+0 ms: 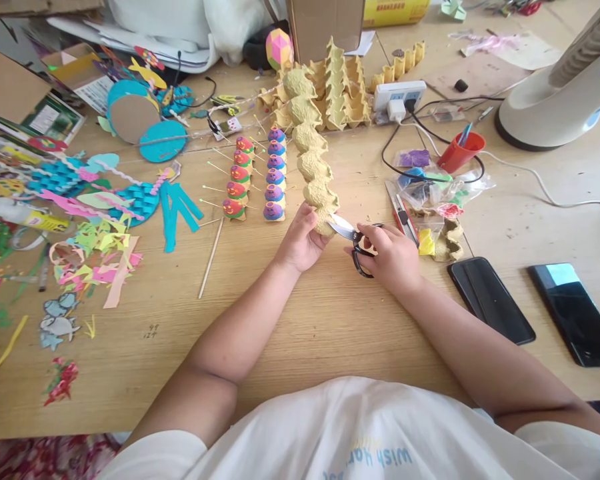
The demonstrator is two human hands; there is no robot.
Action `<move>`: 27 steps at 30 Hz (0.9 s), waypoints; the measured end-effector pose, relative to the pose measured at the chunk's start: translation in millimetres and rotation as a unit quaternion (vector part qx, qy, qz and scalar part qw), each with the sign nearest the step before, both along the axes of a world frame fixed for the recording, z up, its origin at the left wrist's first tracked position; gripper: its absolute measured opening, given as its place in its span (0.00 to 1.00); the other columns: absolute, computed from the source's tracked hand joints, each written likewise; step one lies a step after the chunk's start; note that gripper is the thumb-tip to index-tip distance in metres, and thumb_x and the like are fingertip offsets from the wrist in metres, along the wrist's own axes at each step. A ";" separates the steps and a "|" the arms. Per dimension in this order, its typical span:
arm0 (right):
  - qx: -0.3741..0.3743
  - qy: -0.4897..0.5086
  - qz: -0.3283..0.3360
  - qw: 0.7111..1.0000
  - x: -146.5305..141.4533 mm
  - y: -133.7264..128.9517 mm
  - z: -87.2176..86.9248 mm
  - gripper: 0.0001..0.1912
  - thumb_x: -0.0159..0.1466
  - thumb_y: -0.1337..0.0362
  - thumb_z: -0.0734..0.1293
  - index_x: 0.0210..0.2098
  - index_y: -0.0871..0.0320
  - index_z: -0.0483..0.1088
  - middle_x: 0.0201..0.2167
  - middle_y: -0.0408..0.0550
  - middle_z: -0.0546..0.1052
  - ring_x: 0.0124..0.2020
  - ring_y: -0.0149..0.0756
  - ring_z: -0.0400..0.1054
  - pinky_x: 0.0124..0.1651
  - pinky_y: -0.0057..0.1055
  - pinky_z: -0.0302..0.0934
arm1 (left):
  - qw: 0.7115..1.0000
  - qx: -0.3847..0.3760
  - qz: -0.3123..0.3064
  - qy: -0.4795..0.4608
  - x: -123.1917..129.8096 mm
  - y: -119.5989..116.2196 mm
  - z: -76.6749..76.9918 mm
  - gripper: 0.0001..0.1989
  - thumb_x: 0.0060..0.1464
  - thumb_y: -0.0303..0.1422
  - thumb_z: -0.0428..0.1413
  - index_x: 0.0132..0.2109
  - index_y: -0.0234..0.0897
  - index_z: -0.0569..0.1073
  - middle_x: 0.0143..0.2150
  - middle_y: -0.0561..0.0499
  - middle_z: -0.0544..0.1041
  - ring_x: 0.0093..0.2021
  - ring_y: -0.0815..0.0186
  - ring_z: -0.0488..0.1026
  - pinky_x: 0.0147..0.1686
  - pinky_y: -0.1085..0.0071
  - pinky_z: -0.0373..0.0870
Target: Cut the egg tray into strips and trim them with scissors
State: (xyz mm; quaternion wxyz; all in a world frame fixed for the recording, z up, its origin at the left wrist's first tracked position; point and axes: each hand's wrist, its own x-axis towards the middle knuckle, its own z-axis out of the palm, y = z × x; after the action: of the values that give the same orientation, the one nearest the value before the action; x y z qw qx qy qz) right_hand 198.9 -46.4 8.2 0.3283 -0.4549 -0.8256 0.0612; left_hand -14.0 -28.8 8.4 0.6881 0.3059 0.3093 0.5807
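Note:
A long strip of yellowish egg carton cups [316, 165] stretches away from me over the table. My left hand [303, 241] grips its near end, thumb on top. In my right hand [391, 257] are black-handled scissors [363, 260], fingers in the loops. Their silver blades touch or nearly touch the carton's near end; whether they cut into it I cannot tell. Left of the strip stand two painted egg-carton caterpillars, one purple and blue [275, 175], one red and green [238, 178], the latter with thin pins sticking out.
Coloured paper scraps [97, 257] and blue paper crafts [143, 200] cover the left side. At right lie a utility knife [404, 217], a red cup [461, 152], a power strip [399, 95] with cables and two phones [491, 300]. More egg carton [336, 87] sits behind.

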 end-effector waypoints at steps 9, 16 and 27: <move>-0.044 0.011 -0.029 0.999 -0.6 -0.2 0.5 0.25 0.71 0.40 0.67 0.50 0.53 0.77 0.30 0.51 0.81 0.32 0.44 0.74 0.33 0.35 0.57 | 0.999 -0.018 0.017 0.022 2.1 -0.8 3.9 0.23 0.52 0.49 0.70 0.51 0.47 0.76 0.51 0.55 0.83 0.52 0.66 0.81 0.38 0.77 0.77; -0.155 0.121 -0.051 0.979 -1.7 3.0 -1.3 0.24 0.66 0.39 0.70 0.47 0.53 0.73 0.28 0.44 0.77 0.26 0.37 0.69 0.32 0.32 0.57 | 0.999 0.039 0.023 0.015 7.3 -0.6 5.7 0.28 0.43 0.45 0.75 0.50 0.48 0.76 0.47 0.56 0.81 0.43 0.70 0.78 0.40 0.76 0.77; -0.177 0.146 -0.015 0.973 -6.9 2.2 -4.3 0.20 0.66 0.54 0.71 0.55 0.52 0.67 0.36 0.46 0.78 0.34 0.39 0.71 0.37 0.34 0.62 | 0.984 0.122 0.088 0.098 8.2 6.3 -14.7 0.32 0.50 0.44 0.72 0.61 0.57 0.72 0.59 0.53 0.79 0.58 0.62 0.76 0.52 0.67 0.74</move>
State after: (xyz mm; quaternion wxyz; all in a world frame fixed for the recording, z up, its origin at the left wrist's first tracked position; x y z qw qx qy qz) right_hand 192.0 -44.2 4.0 0.3603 -0.5046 -0.7378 0.2670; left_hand -5.7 -22.5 -6.3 0.5583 0.4149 0.3280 0.6392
